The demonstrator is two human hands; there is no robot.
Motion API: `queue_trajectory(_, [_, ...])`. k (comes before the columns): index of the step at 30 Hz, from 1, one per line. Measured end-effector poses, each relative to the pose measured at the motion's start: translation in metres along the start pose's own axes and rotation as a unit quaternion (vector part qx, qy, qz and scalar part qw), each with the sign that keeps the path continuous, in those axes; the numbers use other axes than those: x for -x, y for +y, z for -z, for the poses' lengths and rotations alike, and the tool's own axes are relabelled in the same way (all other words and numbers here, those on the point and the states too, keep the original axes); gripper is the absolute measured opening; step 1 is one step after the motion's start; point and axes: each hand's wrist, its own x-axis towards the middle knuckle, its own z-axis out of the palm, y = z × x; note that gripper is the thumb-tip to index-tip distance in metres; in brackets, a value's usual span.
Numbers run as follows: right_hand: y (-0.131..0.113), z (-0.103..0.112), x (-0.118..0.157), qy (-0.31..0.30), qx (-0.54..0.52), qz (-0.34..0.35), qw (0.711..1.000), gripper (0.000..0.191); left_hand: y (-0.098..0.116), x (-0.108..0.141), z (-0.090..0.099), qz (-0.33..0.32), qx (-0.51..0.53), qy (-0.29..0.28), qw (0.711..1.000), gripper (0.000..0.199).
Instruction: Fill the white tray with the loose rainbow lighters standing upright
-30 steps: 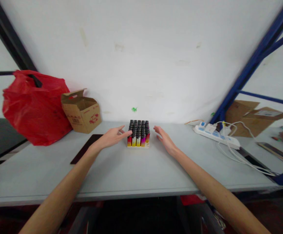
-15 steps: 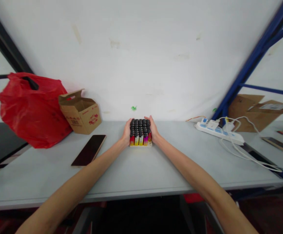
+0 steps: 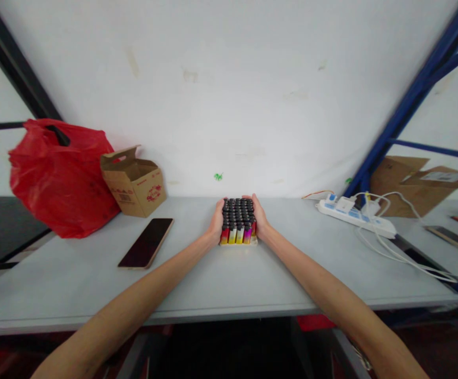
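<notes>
A block of lighters with black tops and red, yellow, white and purple bodies stands upright in a pale tray on the grey table. My left hand is pressed along its left side, and my right hand along its right side, so the block is held between both. The undersides of my palms and some fingertips are hidden behind the lighters.
A dark phone lies left of my left forearm. Behind it stand an open carton and a red plastic bag. On the right are a power strip with white cables, a blue frame and brown cardboard.
Both hands and the block of lighters have shifted a little to the right and nearer to me. The view has also moved slightly.
</notes>
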Motion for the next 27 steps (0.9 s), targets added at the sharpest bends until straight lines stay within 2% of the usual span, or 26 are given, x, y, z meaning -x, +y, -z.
queue_trajectory(3, [-0.002,0.013,-0.005,-0.010,0.051,0.009,0.999,0.050,0.005,-0.006,0.009,-0.044,-0.075,-0.010,0.996,0.037])
queue_trajectory(5, [-0.006,0.026,-0.009,-0.002,0.106,0.031,0.994,0.053,0.012,-0.011,0.020,-0.118,-0.182,0.007,0.976,0.039])
queue_trajectory(7, [-0.011,0.041,-0.013,0.016,0.147,0.051,0.988,0.050,0.021,-0.016,0.032,-0.145,-0.208,0.026,0.967,0.036])
queue_trajectory(10, [-0.015,0.056,-0.017,0.046,0.185,0.057,0.980,0.044,0.032,-0.022,0.048,-0.161,-0.238,0.042,0.957,0.031])
queue_trajectory(12, [-0.014,0.058,-0.019,0.056,0.208,0.059,0.975,0.042,0.035,-0.023,0.054,-0.164,-0.253,0.051,0.952,0.028])
queue_trajectory(17, [-0.014,0.054,-0.014,0.041,0.263,0.072,0.961,0.037,0.032,-0.022,0.052,-0.164,-0.274,0.053,0.946,0.023])
queue_trajectory(19, [-0.020,0.053,-0.013,0.028,0.351,0.112,0.929,0.035,0.032,-0.020,0.049,-0.166,-0.278,0.053,0.945,0.021])
queue_trajectory(22, [-0.035,0.047,-0.019,0.017,0.478,0.172,0.861,0.028,0.036,-0.015,0.044,-0.176,-0.288,0.059,0.939,0.019])
queue_trajectory(24, [-0.044,0.034,-0.027,0.004,0.509,0.185,0.841,0.027,0.042,-0.009,0.040,-0.192,-0.300,0.066,0.932,0.016])
queue_trajectory(27, [-0.050,0.000,-0.036,-0.082,0.580,0.196,0.787,0.029,0.056,0.003,0.032,-0.230,-0.327,0.072,0.914,0.015])
